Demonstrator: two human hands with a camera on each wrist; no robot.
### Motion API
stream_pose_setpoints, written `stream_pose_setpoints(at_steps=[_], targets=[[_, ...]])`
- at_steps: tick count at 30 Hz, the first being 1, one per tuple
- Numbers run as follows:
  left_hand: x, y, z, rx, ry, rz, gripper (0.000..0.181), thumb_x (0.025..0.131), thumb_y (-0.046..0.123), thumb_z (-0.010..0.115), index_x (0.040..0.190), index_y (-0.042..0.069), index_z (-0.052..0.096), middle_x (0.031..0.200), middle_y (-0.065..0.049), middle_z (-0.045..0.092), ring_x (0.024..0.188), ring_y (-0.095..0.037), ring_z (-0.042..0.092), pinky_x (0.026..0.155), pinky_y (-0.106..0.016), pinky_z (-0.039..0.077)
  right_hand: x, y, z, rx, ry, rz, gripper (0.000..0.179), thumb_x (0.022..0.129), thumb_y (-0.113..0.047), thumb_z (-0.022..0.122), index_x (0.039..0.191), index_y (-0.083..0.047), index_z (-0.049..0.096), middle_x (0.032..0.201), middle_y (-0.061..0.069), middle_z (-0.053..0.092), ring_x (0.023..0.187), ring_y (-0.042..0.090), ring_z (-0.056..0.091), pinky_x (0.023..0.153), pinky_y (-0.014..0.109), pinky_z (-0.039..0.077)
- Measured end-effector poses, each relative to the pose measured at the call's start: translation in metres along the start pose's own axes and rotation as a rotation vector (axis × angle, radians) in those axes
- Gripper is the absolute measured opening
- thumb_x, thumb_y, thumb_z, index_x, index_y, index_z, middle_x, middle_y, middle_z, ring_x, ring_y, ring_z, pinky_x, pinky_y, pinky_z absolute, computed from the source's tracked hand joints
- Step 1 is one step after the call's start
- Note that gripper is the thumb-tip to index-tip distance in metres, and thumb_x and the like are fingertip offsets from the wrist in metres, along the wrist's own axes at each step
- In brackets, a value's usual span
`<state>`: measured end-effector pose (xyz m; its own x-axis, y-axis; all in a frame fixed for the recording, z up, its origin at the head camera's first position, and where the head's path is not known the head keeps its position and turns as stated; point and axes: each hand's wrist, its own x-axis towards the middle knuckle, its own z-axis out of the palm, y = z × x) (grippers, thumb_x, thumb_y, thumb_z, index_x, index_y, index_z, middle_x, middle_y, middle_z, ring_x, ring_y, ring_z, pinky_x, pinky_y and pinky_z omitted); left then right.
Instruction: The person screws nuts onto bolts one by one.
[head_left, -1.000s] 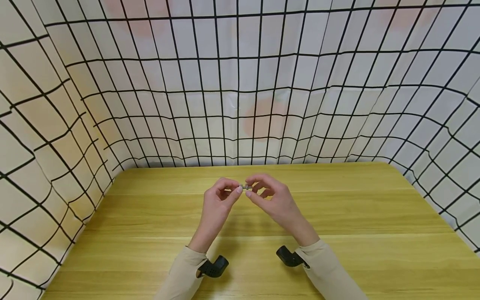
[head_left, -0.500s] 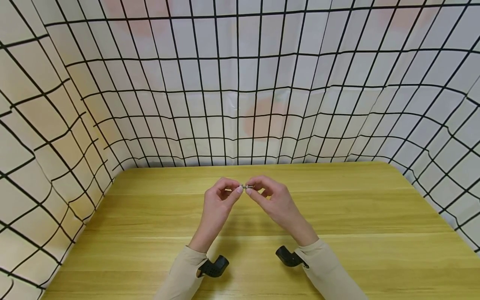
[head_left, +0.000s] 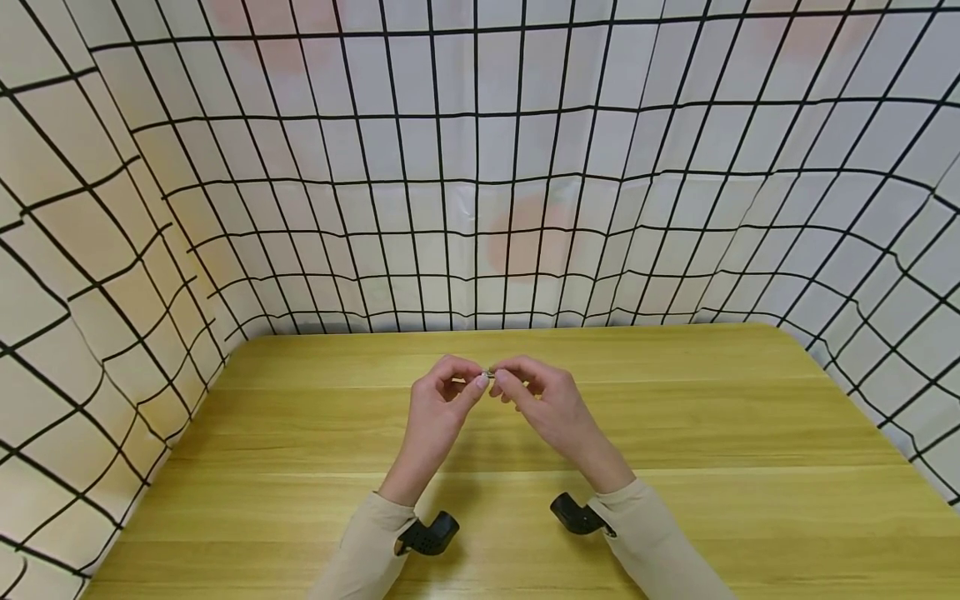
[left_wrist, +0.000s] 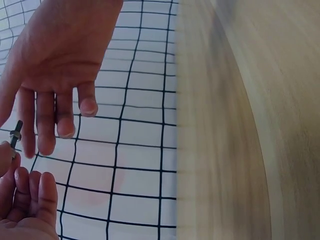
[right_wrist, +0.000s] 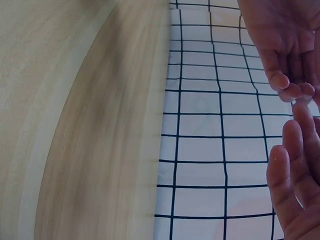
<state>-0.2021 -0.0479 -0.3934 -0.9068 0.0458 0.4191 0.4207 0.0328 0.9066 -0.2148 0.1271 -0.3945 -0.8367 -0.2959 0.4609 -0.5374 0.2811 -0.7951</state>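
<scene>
My left hand [head_left: 438,400] pinches one end of a small metal bolt [head_left: 489,372] between thumb and forefinger. A nut [left_wrist: 15,134] sits partway along its dark shank in the left wrist view, with the bolt's free end sticking out past it. My right hand [head_left: 551,404] meets the left from the other side, thumb and forefinger pinched together at the nut. Its other fingers [left_wrist: 46,125] extend loosely beside the bolt. In the right wrist view the fingertips of both hands meet near the right edge, hiding the bolt. Both hands are held above the wooden table [head_left: 315,467].
A white cloth [head_left: 480,200] with a black grid hangs behind the table and along both sides. Black wrist cameras [head_left: 429,533] are strapped at both beige sleeves [head_left: 660,542].
My right thumb and forefinger, spread around the nut a second ago, have closed in, with the thumb sliding forward over the bolt. The left hand keeps its pinch, shifting very slightly right.
</scene>
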Motion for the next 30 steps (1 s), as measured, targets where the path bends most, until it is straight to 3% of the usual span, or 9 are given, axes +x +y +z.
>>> stream_pose_setpoints(at_steps=[4,11,22,30], targets=[[0.0017,0.0014,0.0002,0.020,0.011,-0.028,0.006,0.091,0.002,0.068,0.096,-0.003,0.068,0.093,-0.011,0.062,0.086,-0.020,0.058,0.075,-0.027,0.048,0.0013,0.0002,-0.0017,-0.022,0.011,-0.065,0.027,0.094,-0.018,0.069,0.120,-0.015,0.063,0.103,-0.005,0.066,0.086,0.015,0.063,0.067,0.031,0.051],[0.0020,0.0011,-0.0013,0.026,0.012,-0.045,0.005,0.091,0.001,0.068,0.095,-0.002,0.068,0.091,-0.011,0.062,0.084,-0.021,0.057,0.073,-0.026,0.047,0.0020,0.0016,-0.0024,-0.042,0.015,-0.164,0.023,0.090,-0.006,0.072,0.109,-0.018,0.065,0.103,-0.008,0.064,0.084,0.016,0.062,0.065,0.030,0.052],[0.0008,-0.0017,-0.0014,-0.006,0.000,0.013,0.006,0.092,0.009,0.071,0.094,0.003,0.070,0.092,-0.008,0.063,0.086,-0.020,0.058,0.075,-0.027,0.049,0.0003,0.0017,-0.0001,-0.030,0.010,-0.094,0.005,0.098,-0.018,0.064,0.099,-0.018,0.069,0.087,-0.009,0.065,0.077,0.016,0.061,0.065,0.030,0.050],[0.0002,-0.0026,0.0002,-0.019,0.005,0.013,0.008,0.091,0.006,0.070,0.096,-0.001,0.069,0.095,-0.010,0.064,0.087,-0.019,0.059,0.076,-0.028,0.049,-0.0007,-0.0012,0.0017,0.023,-0.001,-0.033,0.014,0.100,-0.024,0.060,0.094,-0.016,0.070,0.082,-0.006,0.066,0.074,0.021,0.061,0.064,0.033,0.053]])
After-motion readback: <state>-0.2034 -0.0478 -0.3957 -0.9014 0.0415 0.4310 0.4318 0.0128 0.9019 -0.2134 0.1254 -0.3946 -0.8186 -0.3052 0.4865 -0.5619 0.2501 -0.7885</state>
